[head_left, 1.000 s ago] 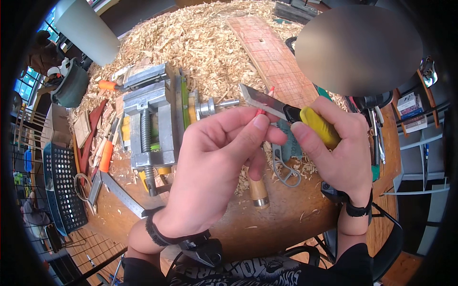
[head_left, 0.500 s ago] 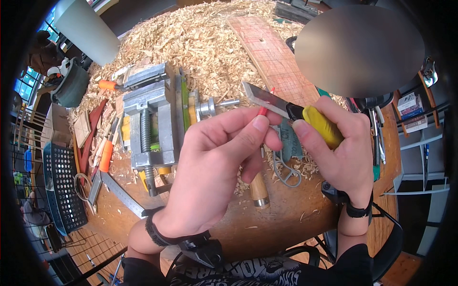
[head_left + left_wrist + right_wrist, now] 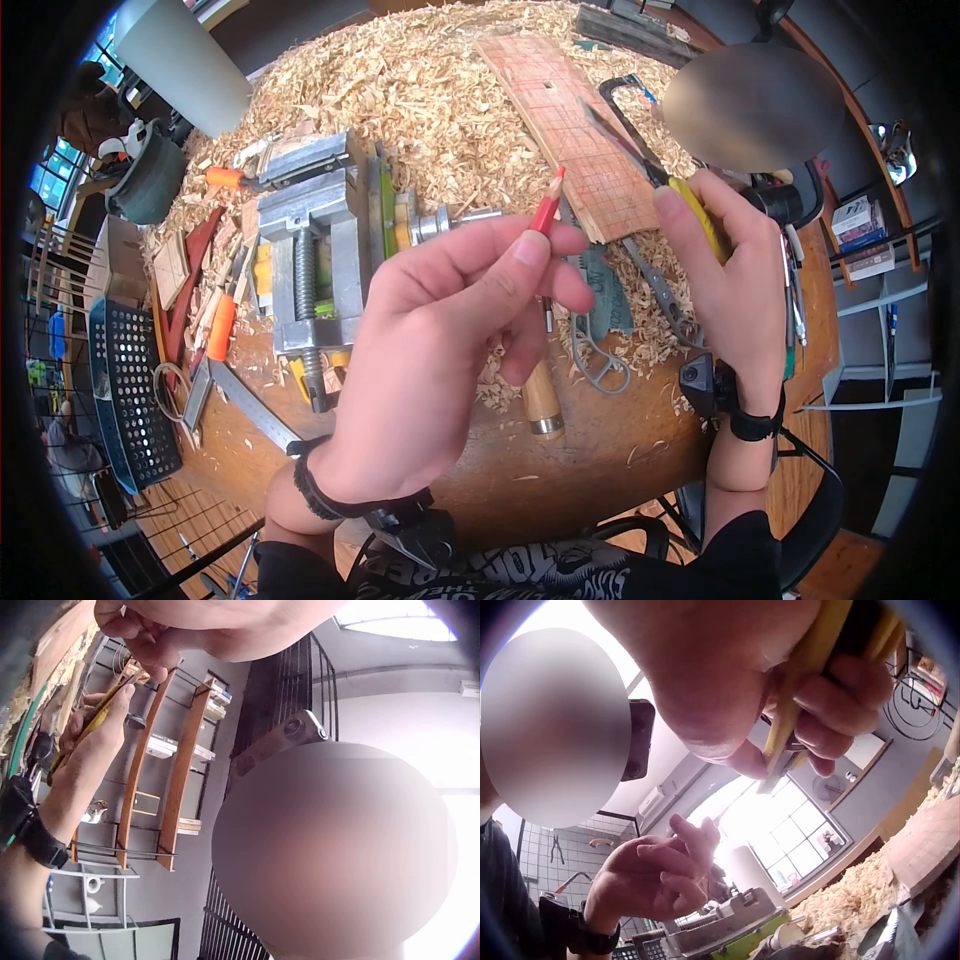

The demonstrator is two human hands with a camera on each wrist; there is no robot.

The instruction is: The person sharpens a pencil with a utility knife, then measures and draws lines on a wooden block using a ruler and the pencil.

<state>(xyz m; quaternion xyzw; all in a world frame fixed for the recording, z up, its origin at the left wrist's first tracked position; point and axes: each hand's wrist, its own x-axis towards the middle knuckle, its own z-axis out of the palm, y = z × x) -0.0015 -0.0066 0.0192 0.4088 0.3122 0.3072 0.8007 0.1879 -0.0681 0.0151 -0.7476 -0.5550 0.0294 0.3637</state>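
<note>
In the head view my left hand (image 3: 430, 330) pinches a red pencil (image 3: 544, 214) between thumb and forefinger. The pencil's bared wood and red tip point up and away from me. To the right, my right hand (image 3: 735, 280) grips a yellow-handled utility knife (image 3: 712, 226). Its blade (image 3: 612, 133) points up and left over the marked board, apart from the pencil. From the right wrist, the knife's yellow handle (image 3: 808, 664) shows with fingers curled round it. Most of the pencil's shaft is hidden inside my left hand.
A metal vise (image 3: 330, 240) stands left of my hands. Wood shavings (image 3: 400, 110) heap behind it, with a red-lined board (image 3: 590, 165) on them. Near the front lie a wooden tool handle (image 3: 542, 402), grey looped handles (image 3: 603, 378) and a metal square (image 3: 258, 405). A perforated basket (image 3: 135, 400) is at left.
The knife blade was at the pencil's tip; my right hand has drawn it away up and to the right. My left hand has shifted slightly left, turning the pencil tip into clear view.
</note>
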